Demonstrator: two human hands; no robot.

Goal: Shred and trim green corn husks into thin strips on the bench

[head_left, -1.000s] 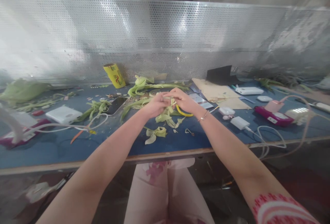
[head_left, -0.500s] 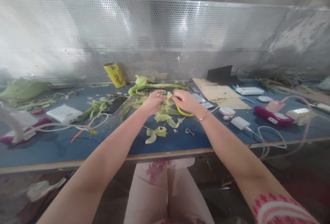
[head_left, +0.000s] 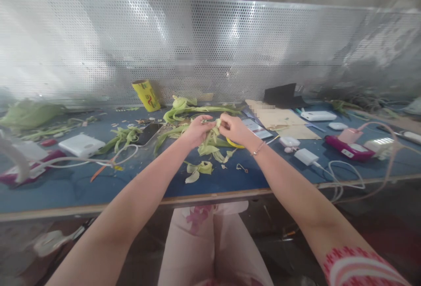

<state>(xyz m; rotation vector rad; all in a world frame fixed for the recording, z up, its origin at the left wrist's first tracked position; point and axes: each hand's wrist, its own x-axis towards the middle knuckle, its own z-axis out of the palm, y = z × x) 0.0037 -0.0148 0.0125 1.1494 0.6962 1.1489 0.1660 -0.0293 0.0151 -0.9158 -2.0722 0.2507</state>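
My left hand [head_left: 198,130] and my right hand [head_left: 234,128] meet over the middle of the table, both closed around a small pale green leafy piece [head_left: 217,123]. The fingers hide most of it. Under them lies a pile of limp green leaves [head_left: 208,149]. Nearer the front edge is a separate torn leaf scrap [head_left: 200,169]. Just behind my hands sits a larger green stalk with long leaves [head_left: 184,109]. A yellow loop [head_left: 234,144] shows beneath my right hand, and a phone [head_left: 258,129] lies just beyond it.
On the left are a yellow tube [head_left: 146,95], a dark phone [head_left: 150,134], a white box-shaped device [head_left: 82,145] and cables. At right lie brown cardboard [head_left: 279,119], a white charger [head_left: 307,157] and a magenta power strip [head_left: 349,149]. A perforated metal screen [head_left: 226,40] stands behind.
My right hand has shifted slightly, and the pale piece between the fingers has changed shape and sits a bit further right. My left hand stays nearly in place.
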